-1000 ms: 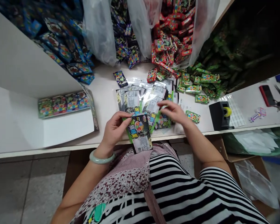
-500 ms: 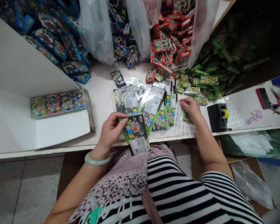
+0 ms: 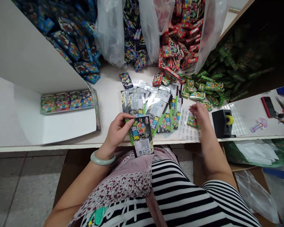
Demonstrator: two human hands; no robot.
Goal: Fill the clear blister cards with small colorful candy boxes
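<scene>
My left hand [image 3: 118, 130] pinches a black and green printed pouch [image 3: 141, 135] by its left edge, over the table's front edge. Behind it lies a fanned stack of the same pouches [image 3: 153, 105]. My right hand [image 3: 200, 114] reaches right, fingers resting on a small green candy box [image 3: 192, 121] that lies on a white sticker sheet [image 3: 186, 130]. Whether the fingers grip the box I cannot tell.
Piles of small boxes fill the back: blue [image 3: 71, 37], red [image 3: 177, 47], green [image 3: 210, 85], partly in clear bags [image 3: 109, 34]. A white carton [image 3: 61, 126] with a row of boxes sits left. A black tape dispenser [image 3: 222, 123], red phone [image 3: 268, 106] and scissors [image 3: 282, 110] lie right.
My right hand left the pouch stack and moved right onto the green box on the sticker sheet. My left hand kept the pouch nearly still.
</scene>
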